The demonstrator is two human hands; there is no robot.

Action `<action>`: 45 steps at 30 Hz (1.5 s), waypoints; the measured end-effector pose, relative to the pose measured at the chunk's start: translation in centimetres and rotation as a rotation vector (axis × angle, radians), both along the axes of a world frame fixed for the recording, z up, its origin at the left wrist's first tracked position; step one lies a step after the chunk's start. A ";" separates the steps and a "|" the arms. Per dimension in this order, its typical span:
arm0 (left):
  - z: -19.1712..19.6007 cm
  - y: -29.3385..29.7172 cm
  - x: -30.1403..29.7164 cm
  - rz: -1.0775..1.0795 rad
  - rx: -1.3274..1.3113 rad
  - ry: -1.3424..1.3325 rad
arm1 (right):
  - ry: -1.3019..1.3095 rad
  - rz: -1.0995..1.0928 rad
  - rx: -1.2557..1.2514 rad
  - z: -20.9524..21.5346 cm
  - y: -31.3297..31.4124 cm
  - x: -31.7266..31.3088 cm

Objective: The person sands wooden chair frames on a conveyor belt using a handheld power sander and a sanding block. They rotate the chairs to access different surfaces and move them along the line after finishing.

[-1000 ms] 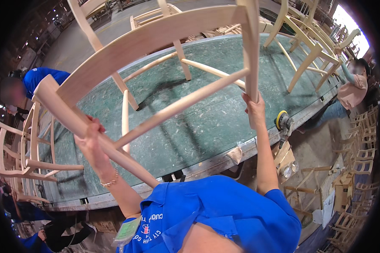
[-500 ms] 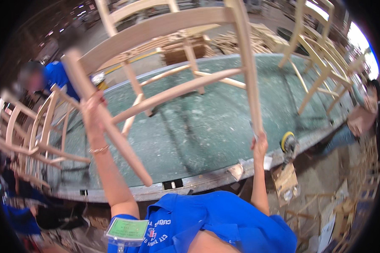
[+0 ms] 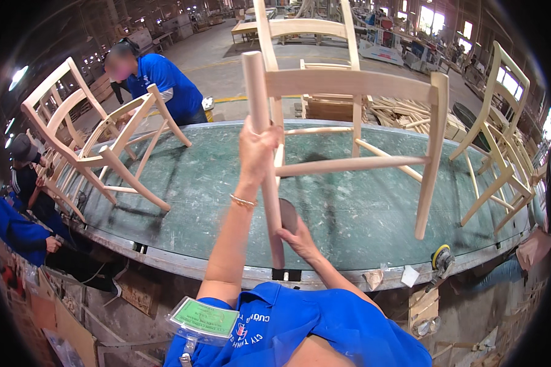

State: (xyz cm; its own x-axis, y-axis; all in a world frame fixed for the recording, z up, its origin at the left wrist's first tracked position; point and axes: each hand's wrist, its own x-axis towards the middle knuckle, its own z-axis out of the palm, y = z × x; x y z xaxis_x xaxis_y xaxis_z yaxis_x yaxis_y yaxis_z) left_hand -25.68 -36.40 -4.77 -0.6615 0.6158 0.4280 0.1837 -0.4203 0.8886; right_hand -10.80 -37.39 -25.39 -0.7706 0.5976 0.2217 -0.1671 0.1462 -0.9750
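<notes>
Head view: your left hand (image 3: pixel 257 150) has its grip clamped round the chair frame (image 3: pixel 349 82); your right hand (image 3: pixel 300 240) clasps a dark pad (image 3: pixel 287 214). Best work it flat, lightly.

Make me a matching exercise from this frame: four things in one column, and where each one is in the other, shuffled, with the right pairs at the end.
Things
1. left hand
2. right hand
3. yellow-rimmed sander
4. green badge

Places
A. at the near edge of the green table, toward the right
B. lower on the chair post, by a round dark pad
C. against the blue shirt
D. wrapped around the chair post, higher up

Right pairs: 1-D, 2-B, 3-A, 4-C
</notes>
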 end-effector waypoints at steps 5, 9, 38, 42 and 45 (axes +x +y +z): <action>-1.9 -3.1 -0.3 -0.001 -0.067 0.069 | -0.026 0.005 -0.441 4.1 -5.2 -2.0; -4.9 -5.0 2.4 -0.546 -0.088 0.190 | -0.126 -0.125 -0.482 1.6 -4.8 6.6; -4.5 10.9 4.2 -0.185 -0.172 0.201 | 0.261 -1.699 0.020 0.0 10.5 38.9; -4.4 13.3 1.1 -0.147 -0.161 0.220 | 0.027 -1.683 0.297 8.3 9.6 34.2; -2.8 16.1 2.2 -0.158 -0.200 0.283 | -0.140 -1.549 0.625 10.3 8.4 31.5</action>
State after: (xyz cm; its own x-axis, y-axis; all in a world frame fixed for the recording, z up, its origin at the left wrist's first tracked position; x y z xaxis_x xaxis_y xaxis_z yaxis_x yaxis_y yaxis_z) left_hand -23.51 -20.30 -7.58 -0.4245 0.7907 0.4412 0.3807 -0.2862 0.8793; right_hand 20.72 -28.96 -15.06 0.3885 0.6131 0.6879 0.5733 0.4236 -0.7013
